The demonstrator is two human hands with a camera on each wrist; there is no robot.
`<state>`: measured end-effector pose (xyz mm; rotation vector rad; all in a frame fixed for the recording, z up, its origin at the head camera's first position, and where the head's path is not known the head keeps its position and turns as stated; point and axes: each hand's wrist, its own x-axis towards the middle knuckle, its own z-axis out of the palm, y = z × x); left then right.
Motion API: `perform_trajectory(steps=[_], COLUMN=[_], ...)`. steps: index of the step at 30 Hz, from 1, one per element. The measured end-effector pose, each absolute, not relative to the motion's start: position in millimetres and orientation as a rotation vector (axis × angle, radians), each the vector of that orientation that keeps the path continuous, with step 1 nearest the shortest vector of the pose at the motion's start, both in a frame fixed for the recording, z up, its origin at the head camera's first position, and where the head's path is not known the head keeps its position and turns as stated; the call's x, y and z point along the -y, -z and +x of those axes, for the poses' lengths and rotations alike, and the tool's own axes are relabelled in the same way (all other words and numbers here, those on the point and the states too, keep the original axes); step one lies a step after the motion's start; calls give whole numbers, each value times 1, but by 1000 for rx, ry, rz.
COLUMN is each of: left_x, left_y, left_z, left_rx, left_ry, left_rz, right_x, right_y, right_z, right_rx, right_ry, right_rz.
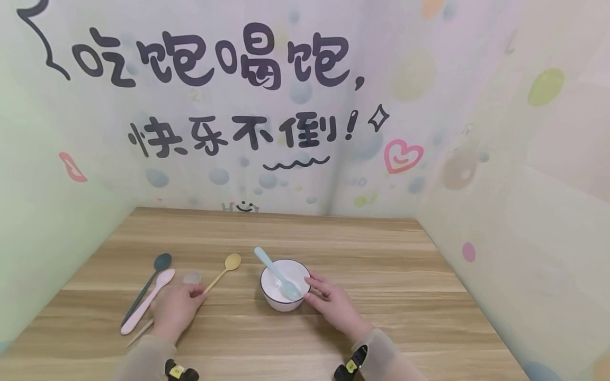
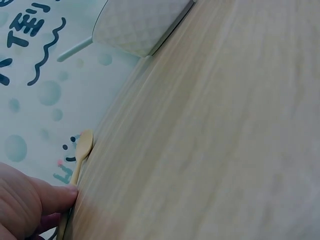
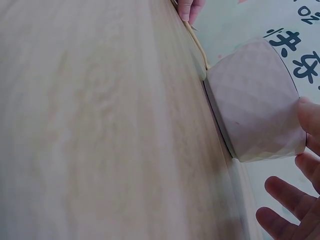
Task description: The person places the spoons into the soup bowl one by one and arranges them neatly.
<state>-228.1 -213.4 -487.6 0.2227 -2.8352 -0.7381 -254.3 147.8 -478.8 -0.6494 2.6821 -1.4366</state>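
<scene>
My left hand (image 1: 177, 309) pinches the handle of a yellow spoon (image 1: 232, 262) between thumb and fingers, its oval head pointing away from me. In the left wrist view the spoon (image 2: 84, 145) lies along the tabletop. Part of its handle is hidden by the hand. At the centre stands a white bowl (image 1: 274, 301) with a dark rim and a faceted outside. A light blue spoon (image 1: 263, 256) leans in it, handle over the far left rim. My right hand (image 1: 335, 307) holds the bowl's right rim between thumb and forefinger, other fingers spread in the right wrist view.
Left of my left hand lie a dark blue spoon (image 1: 163, 262) and a pink spoon (image 1: 143, 312), side by side. A pale spoon (image 1: 192, 278) lies partly hidden beneath that hand. The wooden table (image 1: 381, 254) meets printed walls at the back and sides.
</scene>
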Motion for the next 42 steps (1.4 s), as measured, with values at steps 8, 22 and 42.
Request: perform_trajectory(steps=[8, 22, 42], left_x=[210, 207, 206], left_y=[489, 487, 485], left_z=[-227, -224, -226], left_rx=[2842, 2866, 2848], left_ry=[759, 726, 778], left_rz=[173, 222, 265], right_x=[-149, -149, -149], right_y=[480, 483, 479], right_z=[-253, -254, -251], right_rx=[-2666, -2644, -2625], right_ry=[1470, 1534, 1554], right_rz=[-669, -690, -689])
